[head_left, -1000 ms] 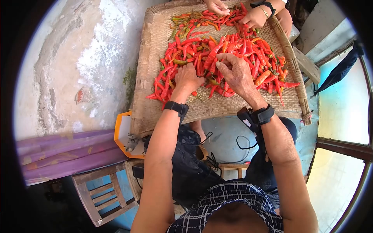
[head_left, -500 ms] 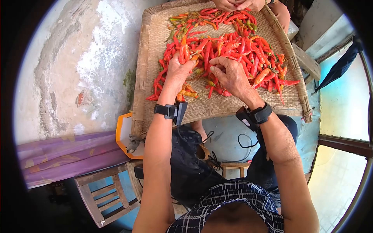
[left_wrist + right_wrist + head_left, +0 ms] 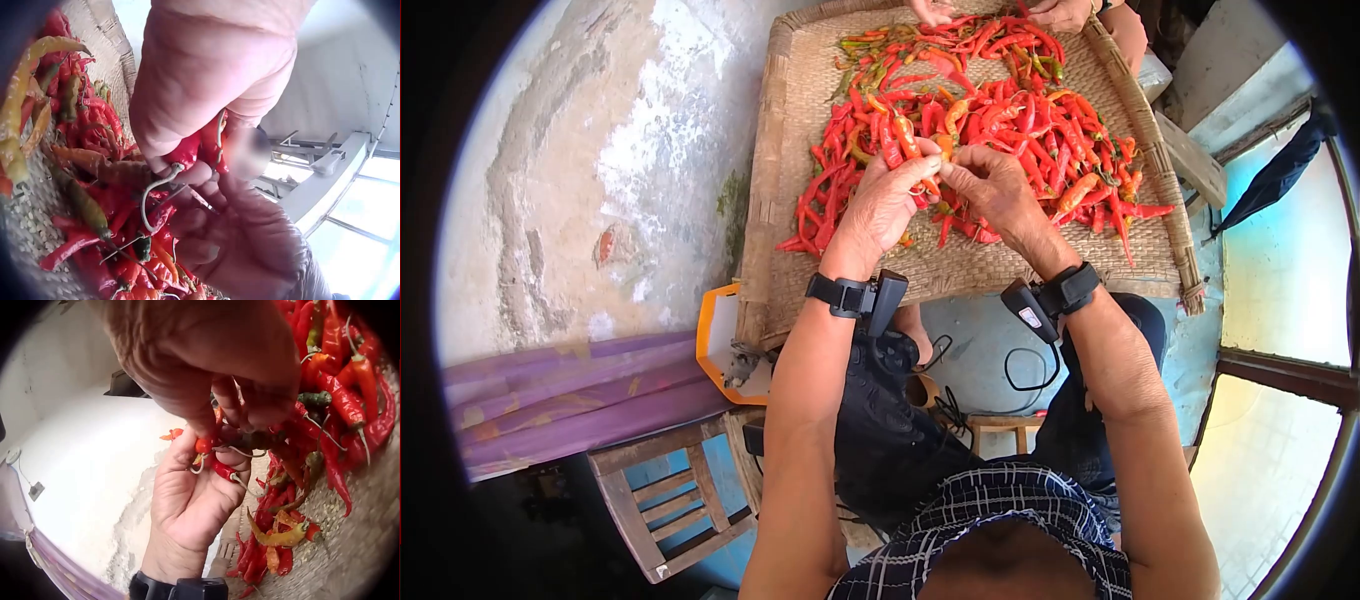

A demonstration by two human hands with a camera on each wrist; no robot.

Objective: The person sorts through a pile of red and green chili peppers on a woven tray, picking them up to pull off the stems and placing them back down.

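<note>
In the head view my left hand (image 3: 880, 205) grips a small bunch of red and orange chili peppers (image 3: 906, 138), tips pointing away from me. Their curved stems show below the fingers in the left wrist view, beside a red chili (image 3: 186, 150). My right hand (image 3: 1005, 190) meets it, thumb and curled fingers pinching at an orange-yellow chili pepper (image 3: 946, 146) by the left thumb. The right wrist view shows the right fingertips over the stem ends, near a red chili (image 3: 223, 469); the fingers partly hide what they pinch. A pile of chilies (image 3: 1055, 150) lies just beyond both hands.
The pile lies on a woven tray (image 3: 800, 110) with a raised rim. Across it, another person's hands (image 3: 1060, 14) work at a smaller heap of red and greenish chilies (image 3: 880, 50). Left stands a rough wall (image 3: 580, 200); a wooden chair (image 3: 635, 510) is lower left.
My left hand has come up off the pile with chilies in its grip and moved right to meet the right hand. The right hand stays nearly in place. The other person's hands have parted.
</note>
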